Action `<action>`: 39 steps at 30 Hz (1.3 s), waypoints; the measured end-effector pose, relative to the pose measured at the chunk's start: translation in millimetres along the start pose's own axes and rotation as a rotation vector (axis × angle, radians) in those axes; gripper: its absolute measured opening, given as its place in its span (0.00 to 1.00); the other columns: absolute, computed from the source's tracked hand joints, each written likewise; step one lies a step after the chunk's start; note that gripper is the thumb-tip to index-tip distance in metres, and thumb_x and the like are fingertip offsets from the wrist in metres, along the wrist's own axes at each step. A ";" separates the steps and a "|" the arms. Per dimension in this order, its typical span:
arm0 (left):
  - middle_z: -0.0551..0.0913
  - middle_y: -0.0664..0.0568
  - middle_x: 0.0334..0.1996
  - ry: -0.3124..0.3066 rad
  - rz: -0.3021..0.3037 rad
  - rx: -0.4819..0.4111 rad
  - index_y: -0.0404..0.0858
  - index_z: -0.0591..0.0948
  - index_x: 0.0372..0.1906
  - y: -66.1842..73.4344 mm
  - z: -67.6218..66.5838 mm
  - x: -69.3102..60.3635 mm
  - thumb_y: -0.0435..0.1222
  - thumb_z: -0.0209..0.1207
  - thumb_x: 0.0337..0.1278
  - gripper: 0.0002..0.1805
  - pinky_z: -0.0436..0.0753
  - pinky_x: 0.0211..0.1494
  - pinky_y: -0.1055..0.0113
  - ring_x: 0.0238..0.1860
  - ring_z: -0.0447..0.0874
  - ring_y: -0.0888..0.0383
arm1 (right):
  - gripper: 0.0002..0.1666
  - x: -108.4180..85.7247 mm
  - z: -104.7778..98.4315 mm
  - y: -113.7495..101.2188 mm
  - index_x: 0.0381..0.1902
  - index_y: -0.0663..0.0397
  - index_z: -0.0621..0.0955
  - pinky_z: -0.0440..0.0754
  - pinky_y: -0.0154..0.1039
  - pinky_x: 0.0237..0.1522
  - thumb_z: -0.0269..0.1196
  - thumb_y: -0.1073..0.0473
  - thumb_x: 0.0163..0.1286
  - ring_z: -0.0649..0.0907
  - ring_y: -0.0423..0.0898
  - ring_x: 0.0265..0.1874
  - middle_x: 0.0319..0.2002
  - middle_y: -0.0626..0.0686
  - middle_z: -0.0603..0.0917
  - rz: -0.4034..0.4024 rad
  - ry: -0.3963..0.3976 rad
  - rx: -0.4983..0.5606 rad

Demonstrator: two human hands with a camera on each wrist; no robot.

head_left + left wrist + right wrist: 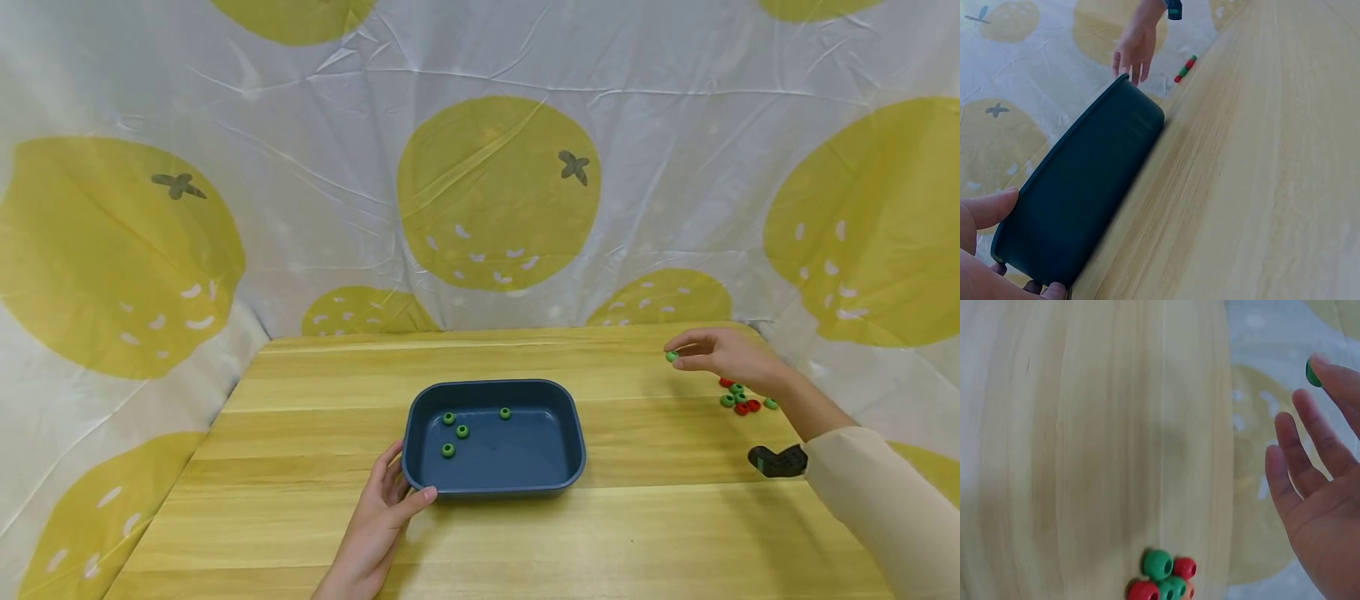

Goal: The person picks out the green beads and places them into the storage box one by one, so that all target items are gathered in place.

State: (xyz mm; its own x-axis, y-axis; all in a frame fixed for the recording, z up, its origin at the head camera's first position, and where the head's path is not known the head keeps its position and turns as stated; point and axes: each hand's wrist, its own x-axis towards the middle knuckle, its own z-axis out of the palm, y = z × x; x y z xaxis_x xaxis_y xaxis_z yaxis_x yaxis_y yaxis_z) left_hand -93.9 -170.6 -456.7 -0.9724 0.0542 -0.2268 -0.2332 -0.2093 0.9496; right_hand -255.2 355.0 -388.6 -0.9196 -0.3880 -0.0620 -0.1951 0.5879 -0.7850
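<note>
A dark blue rectangular tray [495, 492] stands on the table, with several green beads [462, 432] lying inside it, mostly toward its left half. My left hand [378, 512] grips the tray's near left corner, thumb over the rim; the left wrist view shows the thumb and fingertips around the tray's end wall [1085, 181]. Off to the right and above the table, my right hand [723, 357] pinches one green bead [671, 357] between thumb and finger. In the right wrist view that bead [1313, 374] shows at the thumb tip, the other fingers spread apart.
A loose cluster of red beads [742, 409] and green beads [727, 401] lies on the table's right side, below the right hand. A small black device [777, 461] shows beside the right sleeve [862, 492]. A lemon-print cloth [495, 192] hangs behind the wooden table [300, 467].
</note>
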 end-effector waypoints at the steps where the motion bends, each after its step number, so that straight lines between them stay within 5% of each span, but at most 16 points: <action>1: 0.53 0.40 0.80 0.001 0.000 0.003 0.43 0.52 0.82 0.1 0.1 0.0 0.26 0.68 0.62 0.50 0.62 0.74 0.48 0.79 0.51 0.40 | 0.22 1.7 1.3 -2.5 0.62 0.60 0.80 0.78 0.58 0.60 0.64 0.53 0.78 0.79 0.61 0.62 0.64 0.65 0.78 0.000 -0.008 0.000; 21: 0.59 0.38 0.78 0.047 0.018 0.103 0.40 0.55 0.81 7.2 3.9 -0.9 0.27 0.70 0.60 0.49 0.64 0.73 0.47 0.77 0.57 0.39 | 0.20 40.8 35.0 -46.6 0.60 0.55 0.82 0.80 0.55 0.57 0.68 0.54 0.74 0.81 0.57 0.57 0.61 0.58 0.81 -0.046 -0.134 -0.016; 29: 0.59 0.37 0.77 0.053 0.014 0.121 0.38 0.56 0.80 8.5 5.1 -3.8 0.25 0.69 0.60 0.48 0.66 0.72 0.48 0.76 0.57 0.38 | 0.19 56.2 53.3 -60.1 0.60 0.57 0.83 0.81 0.52 0.58 0.67 0.56 0.75 0.78 0.63 0.64 0.64 0.60 0.79 -0.104 -0.204 0.019; 39: 0.57 0.37 0.78 0.063 -0.004 0.123 0.38 0.54 0.81 10.9 5.1 -3.3 0.26 0.70 0.60 0.49 0.64 0.74 0.44 0.77 0.55 0.37 | 0.17 79.3 82.5 -93.7 0.58 0.55 0.84 0.82 0.49 0.58 0.67 0.59 0.74 0.80 0.57 0.62 0.60 0.61 0.81 -0.169 -0.297 0.060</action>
State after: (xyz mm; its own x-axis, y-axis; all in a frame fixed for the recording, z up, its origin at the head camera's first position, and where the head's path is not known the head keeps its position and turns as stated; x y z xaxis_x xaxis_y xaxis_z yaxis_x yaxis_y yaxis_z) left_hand -93.2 -168.1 -444.5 -0.9708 -0.0073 -0.2396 -0.2381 -0.0879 0.9673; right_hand -281.8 210.6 -370.8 -0.7346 -0.6715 -0.0976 -0.3080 0.4582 -0.8338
